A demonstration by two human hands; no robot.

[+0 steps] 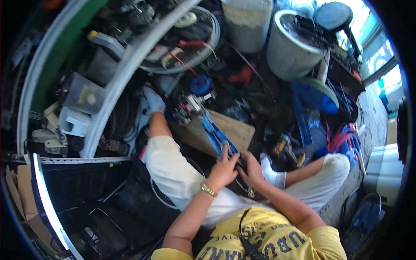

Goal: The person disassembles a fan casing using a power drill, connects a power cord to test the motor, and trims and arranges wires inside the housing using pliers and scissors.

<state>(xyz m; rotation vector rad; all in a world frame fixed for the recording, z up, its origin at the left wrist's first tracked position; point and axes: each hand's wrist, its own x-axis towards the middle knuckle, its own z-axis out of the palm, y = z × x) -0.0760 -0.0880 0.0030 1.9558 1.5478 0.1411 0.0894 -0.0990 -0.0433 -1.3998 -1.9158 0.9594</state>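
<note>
A long, narrow blue part [211, 130] slants from between my knees toward a wooden board [236, 130]; its exact kind I cannot make out. My left hand [223, 170] is closed around its near end, with the index finger stretched along it. Against the same end, my right hand [252, 170] has its fingers bent around something small and dark. A pale cord [247, 189] dangles below the hands. Just past the blue part's far end sits a metal motor-like assembly [190, 105], with a blue round piece [201, 85] behind it.
A yellow-and-black power drill [282, 147] lies near my right foot. Farther off stand a white bucket [294, 60] and a round tray [212, 47] of tools. Metal shelving [104, 112] with plastic containers [83, 93] rises on the left. A blue-and-red bag [345, 141] sits by my right knee.
</note>
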